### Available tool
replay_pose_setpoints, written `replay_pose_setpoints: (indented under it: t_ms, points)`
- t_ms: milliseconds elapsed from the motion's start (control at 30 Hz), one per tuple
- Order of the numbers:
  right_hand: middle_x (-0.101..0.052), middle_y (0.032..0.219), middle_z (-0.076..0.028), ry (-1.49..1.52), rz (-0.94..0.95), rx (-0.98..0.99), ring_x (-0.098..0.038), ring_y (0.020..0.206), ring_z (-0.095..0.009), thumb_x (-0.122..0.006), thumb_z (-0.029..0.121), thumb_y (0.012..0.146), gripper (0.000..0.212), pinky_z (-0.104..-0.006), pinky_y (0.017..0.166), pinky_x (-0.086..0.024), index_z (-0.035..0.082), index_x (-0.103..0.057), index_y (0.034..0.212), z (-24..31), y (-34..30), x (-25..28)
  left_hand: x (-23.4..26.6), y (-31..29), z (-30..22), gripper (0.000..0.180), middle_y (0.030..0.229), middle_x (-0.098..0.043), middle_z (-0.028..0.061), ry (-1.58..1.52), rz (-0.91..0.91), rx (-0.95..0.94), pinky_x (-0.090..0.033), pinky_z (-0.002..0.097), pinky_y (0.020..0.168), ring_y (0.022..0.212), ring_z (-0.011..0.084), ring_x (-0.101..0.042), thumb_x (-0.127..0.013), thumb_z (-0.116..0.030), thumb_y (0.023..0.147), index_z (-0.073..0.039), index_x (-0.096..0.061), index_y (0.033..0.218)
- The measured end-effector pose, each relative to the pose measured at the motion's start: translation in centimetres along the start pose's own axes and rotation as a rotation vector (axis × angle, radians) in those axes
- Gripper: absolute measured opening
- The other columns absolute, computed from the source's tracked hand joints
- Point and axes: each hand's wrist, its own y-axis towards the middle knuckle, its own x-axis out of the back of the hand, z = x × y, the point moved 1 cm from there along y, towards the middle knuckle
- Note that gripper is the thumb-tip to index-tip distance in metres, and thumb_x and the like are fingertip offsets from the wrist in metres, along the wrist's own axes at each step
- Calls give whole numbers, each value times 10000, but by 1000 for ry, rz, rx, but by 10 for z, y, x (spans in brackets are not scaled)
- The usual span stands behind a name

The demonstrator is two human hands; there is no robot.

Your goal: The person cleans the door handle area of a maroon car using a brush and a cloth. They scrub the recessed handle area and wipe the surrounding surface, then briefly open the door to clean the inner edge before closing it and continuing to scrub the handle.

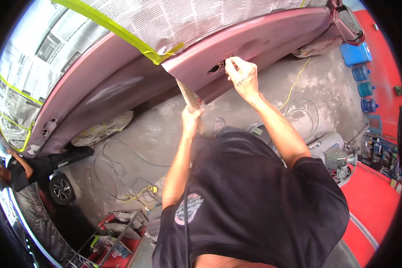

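A dull pink car door (250, 42) stands slightly ajar in front of me, and newspaper (174, 22) edged with yellow-green tape (116, 31) masks the area above it. My right hand (244, 76) is closed, fingertips pinched together at the right end of the dark handle opening (216, 68); what they hold, if anything, is hidden. Lower and to the left, my left hand (192, 120) is wrapped round the paper-covered strip (190, 96) at the door's rear edge. Part of that strip shows below the fist.
At far left another person (20, 172) leans by the car's rear, near a loose wheel (61, 189). Hoses (107, 167) and a yellow cord (140, 194) lie on the floor. A grey compressor tank (326, 145) stands at my right; blue water jugs (361, 72) line the red wall.
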Motion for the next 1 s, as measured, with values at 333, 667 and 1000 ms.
replay_pose_setpoints:
  t_ms: [333,667,1000]
  points:
    - [-696,734,-169,49,-242,157,-696,631,-282,-695,96,898,101,-359,587,-528,-1,-671,912,-2,2,-9,0,7,-11,673,1394,-546,250,26,17,34,-393,423,1108,1357,347,-510,-687,-50,801,117,-433,1401]
    - [-662,631,-92,114,-225,-36,-643,556,-192,-676,129,935,142,-322,548,-497,5,-640,875,-3,1,-13,0,12,-4,686,1398,-543,265,-4,-17,37,-415,419,1076,1341,343,-526,-710,-89,827,116,-406,1407]
    - [-658,685,-22,254,-306,12,-590,575,-56,-697,110,945,128,-231,523,-482,-9,-654,923,-18,3,-25,-2,18,0,671,1398,-530,246,-42,-50,52,-433,424,1055,1318,331,-537,-734,-114,868,107,-394,1402]
